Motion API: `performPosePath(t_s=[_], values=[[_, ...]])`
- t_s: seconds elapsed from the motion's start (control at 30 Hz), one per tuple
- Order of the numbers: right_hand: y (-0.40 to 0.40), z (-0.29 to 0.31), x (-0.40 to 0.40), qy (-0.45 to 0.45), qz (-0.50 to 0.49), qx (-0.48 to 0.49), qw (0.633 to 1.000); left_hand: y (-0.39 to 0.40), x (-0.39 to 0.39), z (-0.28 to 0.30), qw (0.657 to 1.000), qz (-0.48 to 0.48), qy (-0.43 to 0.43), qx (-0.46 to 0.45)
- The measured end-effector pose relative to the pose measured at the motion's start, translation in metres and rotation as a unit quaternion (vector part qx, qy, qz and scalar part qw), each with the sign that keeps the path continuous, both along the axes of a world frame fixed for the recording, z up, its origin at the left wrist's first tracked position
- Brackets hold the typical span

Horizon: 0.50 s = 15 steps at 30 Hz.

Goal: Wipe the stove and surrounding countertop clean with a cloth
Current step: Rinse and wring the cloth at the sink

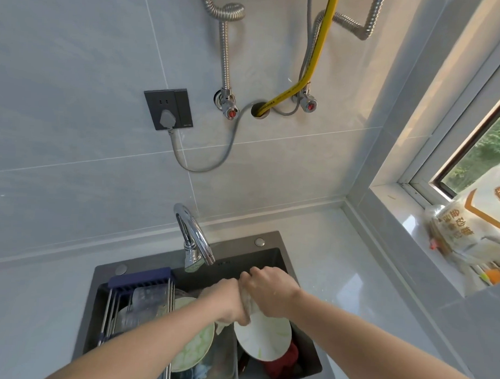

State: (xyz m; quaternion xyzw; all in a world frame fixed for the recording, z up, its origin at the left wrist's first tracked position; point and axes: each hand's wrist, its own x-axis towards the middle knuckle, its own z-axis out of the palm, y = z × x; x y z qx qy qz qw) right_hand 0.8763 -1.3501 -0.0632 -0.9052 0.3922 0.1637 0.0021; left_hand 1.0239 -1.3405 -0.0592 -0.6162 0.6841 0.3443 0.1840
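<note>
A pale, twisted cloth (247,302) is held between both hands above the dark sink (269,241). My left hand (229,300) grips its lower end and my right hand (268,289) grips its upper end, the fists touching. The chrome faucet (193,238) stands just behind the hands; no water stream is visible. The white countertop (339,263) surrounds the sink. No stove is in view.
The sink holds a blue-topped wire dish rack (139,284), a green-patterned plate (195,346), a white plate (262,338) and a red item (284,363). A packaged bag (468,231) sits on the window ledge at right. A socket, valves and hoses hang on the tiled wall.
</note>
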Motion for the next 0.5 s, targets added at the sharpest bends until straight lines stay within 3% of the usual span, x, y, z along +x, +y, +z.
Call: performPosePath(t_s=[0.13, 0.3, 0.5], values=[[-0.003, -0.004, 0.006, 0.042, -0.063, 0.048, 0.996, 0.008, -0.012, -0.012, 0.995, -0.018, -0.066, -0.075], [-0.009, -0.009, 0.011, 0.071, -0.090, 0.120, 0.986, 0.015, -0.015, -0.022, 0.990, -0.027, -0.074, -0.118], [-0.010, -0.015, 0.012, 0.010, -0.124, 0.119, 0.985, 0.012, -0.003, -0.024, 0.984, -0.041, -0.073, -0.160]])
